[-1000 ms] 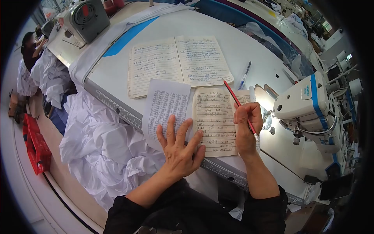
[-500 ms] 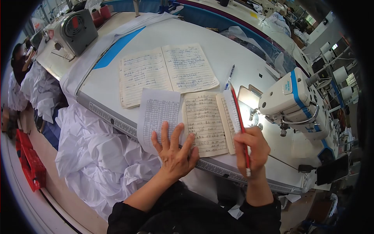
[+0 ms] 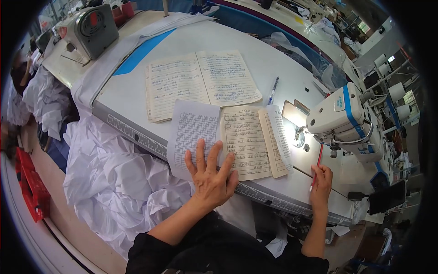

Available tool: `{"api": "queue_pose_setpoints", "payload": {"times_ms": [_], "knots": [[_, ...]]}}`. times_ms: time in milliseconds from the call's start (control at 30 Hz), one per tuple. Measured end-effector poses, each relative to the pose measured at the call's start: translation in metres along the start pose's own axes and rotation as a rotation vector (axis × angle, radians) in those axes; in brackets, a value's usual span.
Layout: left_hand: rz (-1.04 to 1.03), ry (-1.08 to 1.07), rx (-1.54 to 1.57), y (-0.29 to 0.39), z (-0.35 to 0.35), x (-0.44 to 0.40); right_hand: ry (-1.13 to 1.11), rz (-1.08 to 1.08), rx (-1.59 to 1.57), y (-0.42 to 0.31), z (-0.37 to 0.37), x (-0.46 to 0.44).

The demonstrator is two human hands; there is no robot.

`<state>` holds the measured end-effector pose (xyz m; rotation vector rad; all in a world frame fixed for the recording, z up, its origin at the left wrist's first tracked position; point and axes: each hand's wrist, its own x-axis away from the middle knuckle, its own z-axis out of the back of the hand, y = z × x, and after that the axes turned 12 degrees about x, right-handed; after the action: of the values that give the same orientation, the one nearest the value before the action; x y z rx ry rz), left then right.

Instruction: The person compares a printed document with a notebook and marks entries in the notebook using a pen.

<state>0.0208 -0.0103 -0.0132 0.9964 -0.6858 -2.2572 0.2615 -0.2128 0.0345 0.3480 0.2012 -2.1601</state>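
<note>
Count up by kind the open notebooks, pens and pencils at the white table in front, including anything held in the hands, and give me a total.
Open notebooks: 2 (the upper notebook and the lower notebook)
Pens: 1 (the pen lying on the table)
Pencils: 1 (the red pencil in the right hand)
Total: 4

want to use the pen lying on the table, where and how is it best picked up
Probably pinch the pen across mid-barrel, from above and the right. It lies flat and slim, its long sides facing left and right, with bare table on the right, while an open notebook is on its left and a white sheet by its near end.
</note>
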Motion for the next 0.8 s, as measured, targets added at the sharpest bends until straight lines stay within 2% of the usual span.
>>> {"api": "queue_pose_setpoints", "payload": {"times_ms": [67, 167, 267, 333, 500, 567, 700, 800], "knots": [[-0.003, 0.008, 0.002, -0.001, -0.001, 0.001, -0.025, -0.071, 0.050, -0.007, 0.001, -0.007], [0.004, 0.021, 0.001, -0.002, -0.004, 0.001, 0.041, 0.021, -0.198, -0.054, 0.023, -0.018], [0.002, 0.021, 0.023, -0.001, -0.004, 0.001, 0.146, 0.328, -0.347, -0.108, 0.033, -0.050], [0.003, 0.021, 0.019, -0.001, -0.004, 0.001, 0.192, 0.420, -0.329, -0.127, 0.026, -0.088], [-0.001, 0.032, 0.036, -0.001, -0.004, 0.001, 0.068, 0.243, -0.185, -0.141, -0.024, -0.177], [-0.001, 0.035, 0.041, -0.002, -0.004, 0.001, -0.071, 0.139, 0.081, -0.132, -0.050, -0.194], [-0.004, 0.048, 0.048, -0.003, -0.006, 0.002, -0.098, 0.207, 0.148, -0.129, -0.068, -0.203], [-0.003, 0.041, 0.059, -0.003, -0.006, 0.002, -0.117, 0.148, 0.096, -0.131, -0.065, -0.208]]}}
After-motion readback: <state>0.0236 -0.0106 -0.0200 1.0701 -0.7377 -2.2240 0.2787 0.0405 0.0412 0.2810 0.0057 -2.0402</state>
